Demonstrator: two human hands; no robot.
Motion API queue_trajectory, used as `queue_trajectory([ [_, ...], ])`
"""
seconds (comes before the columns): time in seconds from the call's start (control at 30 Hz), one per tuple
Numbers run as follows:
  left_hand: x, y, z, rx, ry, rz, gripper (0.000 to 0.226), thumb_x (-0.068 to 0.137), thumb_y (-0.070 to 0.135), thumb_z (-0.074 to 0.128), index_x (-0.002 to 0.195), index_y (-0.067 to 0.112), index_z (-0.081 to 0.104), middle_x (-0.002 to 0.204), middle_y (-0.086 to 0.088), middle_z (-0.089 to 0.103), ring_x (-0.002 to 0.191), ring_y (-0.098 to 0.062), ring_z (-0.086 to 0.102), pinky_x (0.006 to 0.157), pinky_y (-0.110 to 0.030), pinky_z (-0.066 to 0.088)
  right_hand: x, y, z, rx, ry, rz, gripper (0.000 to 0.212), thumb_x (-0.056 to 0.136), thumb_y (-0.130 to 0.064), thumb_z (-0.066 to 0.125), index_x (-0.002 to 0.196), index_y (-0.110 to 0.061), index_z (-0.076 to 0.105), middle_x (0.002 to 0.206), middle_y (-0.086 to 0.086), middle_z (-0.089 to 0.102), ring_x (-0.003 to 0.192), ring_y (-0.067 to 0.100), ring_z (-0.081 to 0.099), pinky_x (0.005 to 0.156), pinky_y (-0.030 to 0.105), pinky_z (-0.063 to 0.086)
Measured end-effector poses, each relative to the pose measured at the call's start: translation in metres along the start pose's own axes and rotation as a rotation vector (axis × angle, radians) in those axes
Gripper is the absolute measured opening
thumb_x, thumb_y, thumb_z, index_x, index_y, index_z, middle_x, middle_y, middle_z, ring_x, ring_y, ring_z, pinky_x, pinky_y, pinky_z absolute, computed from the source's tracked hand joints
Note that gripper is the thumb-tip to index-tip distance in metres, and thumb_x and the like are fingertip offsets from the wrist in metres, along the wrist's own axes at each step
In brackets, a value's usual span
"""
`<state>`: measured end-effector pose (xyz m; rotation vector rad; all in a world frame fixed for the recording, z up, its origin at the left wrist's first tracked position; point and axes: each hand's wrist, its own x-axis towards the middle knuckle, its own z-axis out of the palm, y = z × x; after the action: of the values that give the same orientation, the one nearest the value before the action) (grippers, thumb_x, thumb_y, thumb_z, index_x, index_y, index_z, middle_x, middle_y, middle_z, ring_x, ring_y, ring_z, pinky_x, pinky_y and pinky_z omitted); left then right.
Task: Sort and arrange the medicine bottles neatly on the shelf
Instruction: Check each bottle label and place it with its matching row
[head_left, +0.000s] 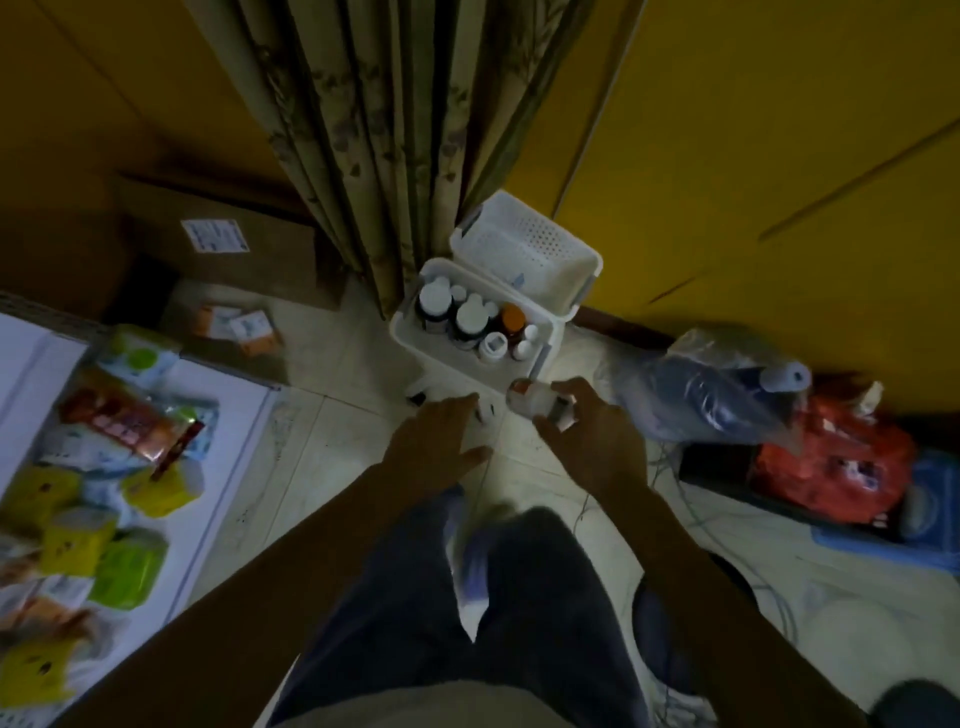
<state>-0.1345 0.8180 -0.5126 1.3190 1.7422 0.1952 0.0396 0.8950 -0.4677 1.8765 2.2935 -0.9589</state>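
evidently right grip (592, 436) clasped a small white bottle (537, 402) just beside the white basket (410, 332), likely for filing among its upright bottles (470, 317); left grip (436, 441) released, fingers straight.

Curtain (374, 130), cardboard box (218, 244) (labelled), perhaps snack packets (130, 415)

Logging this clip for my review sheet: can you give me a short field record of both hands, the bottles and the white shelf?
left hand: open, fingers straight, reaching down in front of the lower tray
right hand: grips a pale bottle near the tray's front edge
lower tray: several upright bottles, among them an orange-capped bottle
upper basket: no bottles seen inside
surroundings: curtain behind, cardboard box to the left
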Motion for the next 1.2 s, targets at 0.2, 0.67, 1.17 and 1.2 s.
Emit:
queue_trajectory([
  [0.2,0.05,-0.015,0.0,0.278,-0.065,0.101,0.074,0.09,0.041,0.057,0.15,0.018,0.02,0.151,-0.007,0.032,0.136,-0.023,0.034,0.109,-0.037,0.033,0.092,0.015,0.038,-0.33,-0.142,-0.08,0.05,0.093,-0.047,0.053,0.133,-0.019,0.044,0.108,0.004,0.068,0.095,0.022,0.066,0.075,0.03,0.048],
  [0.67,0.132,-0.049,0.059,0.328,-0.01,0.062,0.075,0.07,0.029,0.082,0.134,0.005,0.05,0.137,-0.018,0.052,0.126,-0.037,0.049,0.096,-0.05,0.044,0.2,0.059,0.128,-0.714,-0.267,-0.368,0.04,0.093,-0.042,0.056,0.121,-0.015,0.049,0.109,0.007,0.066,0.099,0.027,0.064,0.083,0.035,0.045],
  [1.17,0.057,0.029,0.026,0.209,0.234,-0.314,0.079,0.094,0.037,0.052,0.152,0.018,0.003,0.16,-0.004,0.003,0.147,-0.021,0.003,0.117,-0.035,0.01,0.145,0.032,0.013,-0.532,-0.182,-0.658,0.076,0.065,-0.038,0.084,0.126,-0.007,0.052,0.11,0.019,0.064,0.091,0.038,0.064,0.072,0.045,0.053],
  [1.2,0.043,0.034,0.02,0.213,0.257,-0.337,0.08,0.094,0.038,0.052,0.152,0.02,0.0,0.16,-0.002,0.0,0.147,-0.02,0.001,0.117,-0.035,0.009,0.137,0.022,0.007,-0.525,-0.173,-0.689,0.078,0.067,-0.04,0.082,0.13,-0.009,0.047,0.119,0.019,0.06,0.098,0.039,0.062,0.077,0.047,0.052],
])
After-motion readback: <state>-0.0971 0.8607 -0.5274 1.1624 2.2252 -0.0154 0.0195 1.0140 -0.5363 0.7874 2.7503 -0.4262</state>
